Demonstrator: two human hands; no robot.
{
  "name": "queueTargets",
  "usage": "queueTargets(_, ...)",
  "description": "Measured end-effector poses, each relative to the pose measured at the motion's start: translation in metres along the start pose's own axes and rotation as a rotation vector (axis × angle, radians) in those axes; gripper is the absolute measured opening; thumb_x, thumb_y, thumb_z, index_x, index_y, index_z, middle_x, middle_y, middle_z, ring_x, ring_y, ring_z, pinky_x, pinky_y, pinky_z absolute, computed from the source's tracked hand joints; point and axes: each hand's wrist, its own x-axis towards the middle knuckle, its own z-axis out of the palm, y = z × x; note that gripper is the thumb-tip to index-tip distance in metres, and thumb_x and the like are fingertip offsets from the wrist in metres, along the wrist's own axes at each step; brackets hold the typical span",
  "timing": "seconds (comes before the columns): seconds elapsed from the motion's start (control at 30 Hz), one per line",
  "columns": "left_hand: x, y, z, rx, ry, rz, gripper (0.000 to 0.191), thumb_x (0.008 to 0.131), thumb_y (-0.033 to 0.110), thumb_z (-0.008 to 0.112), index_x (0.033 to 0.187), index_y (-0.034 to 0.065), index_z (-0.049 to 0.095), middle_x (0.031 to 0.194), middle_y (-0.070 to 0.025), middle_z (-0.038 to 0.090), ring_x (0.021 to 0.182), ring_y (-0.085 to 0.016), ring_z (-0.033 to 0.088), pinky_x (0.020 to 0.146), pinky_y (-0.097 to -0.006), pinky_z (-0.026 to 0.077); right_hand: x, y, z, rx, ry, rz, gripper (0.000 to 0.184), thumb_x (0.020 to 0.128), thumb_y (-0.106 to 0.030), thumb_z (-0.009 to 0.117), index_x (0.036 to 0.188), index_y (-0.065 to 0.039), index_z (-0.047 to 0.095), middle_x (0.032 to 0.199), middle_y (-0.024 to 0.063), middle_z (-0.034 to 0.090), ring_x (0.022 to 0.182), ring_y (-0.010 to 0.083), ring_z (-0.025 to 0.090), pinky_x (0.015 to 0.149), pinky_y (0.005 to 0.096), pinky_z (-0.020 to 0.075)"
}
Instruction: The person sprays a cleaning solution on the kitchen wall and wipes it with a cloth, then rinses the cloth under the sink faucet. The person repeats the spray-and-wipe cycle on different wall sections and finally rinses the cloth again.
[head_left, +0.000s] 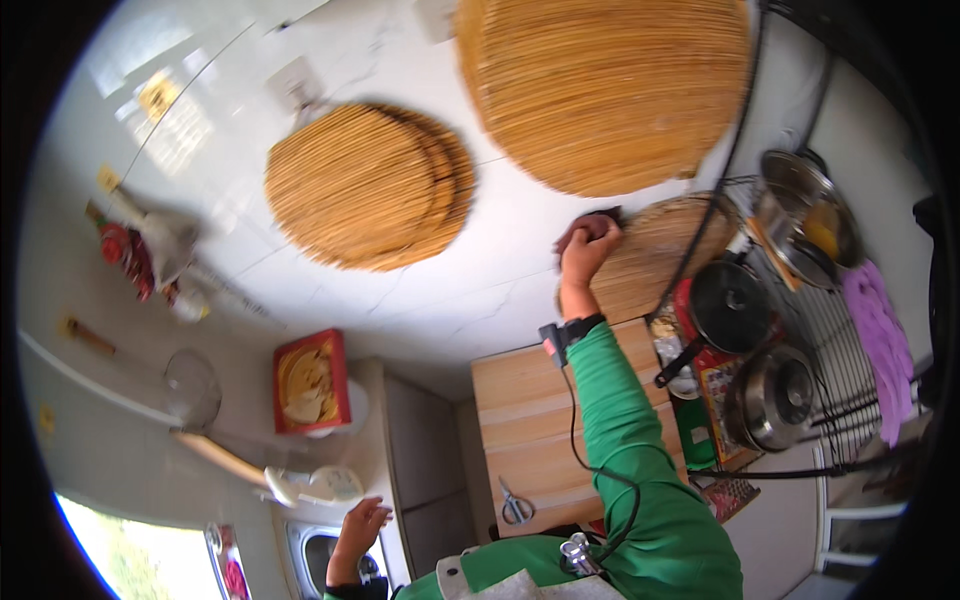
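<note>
My right hand (587, 259) is raised at the end of a green sleeve, its fingers closed on a dark maroon cloth (579, 225). The cloth is bunched up, against or just in front of the white tiled wall (510, 225). Close beside it, a round reed mat (637, 262) leans behind the table. A larger round reed mat (615, 90) hangs above the hand. Near the sink (304, 547), my left hand (366, 523) hangs with loosely bent fingers, and nothing shows in it.
A wooden table (540, 412) bears scissors (516, 506). Smaller reed mats (352, 187) hang left. On the right, a wire rack (825, 375) holds a black pan (727, 307), a lidded steel pot (772, 397) and a purple cloth (877, 345). A red box (343, 382) stands on the counter.
</note>
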Motion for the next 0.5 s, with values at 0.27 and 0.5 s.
queueTargets(0.27,-0.004,0.016,0.010,0.154,0.064,0.076,0.033,0.092,0.022,0.067,0.118,0.0015,0.063,0.095,-0.0133,0.072,0.085,-0.021,0.069,0.079,-0.0328,0.054,-0.120,0.024,-0.010,-0.023,-0.681,0.398,0.038,0.077,0.002,0.055,0.114,0.002,0.048,0.111,0.0178,0.056,0.106,0.0309,0.056,0.098,0.0406,0.0426)
queueTargets(0.5,-0.012,0.017,0.016,0.135,0.082,0.017,0.034,0.092,0.023,0.067,0.119,0.0019,0.062,0.098,-0.0147,0.072,0.090,-0.025,0.070,0.081,-0.0347,0.054,-0.101,-0.005,0.035,-0.010,-0.262,0.343,0.036,0.080,0.001,0.052,0.116,0.005,0.047,0.116,0.0190,0.054,0.102,0.0295,0.057,0.091,0.0400,0.0475)
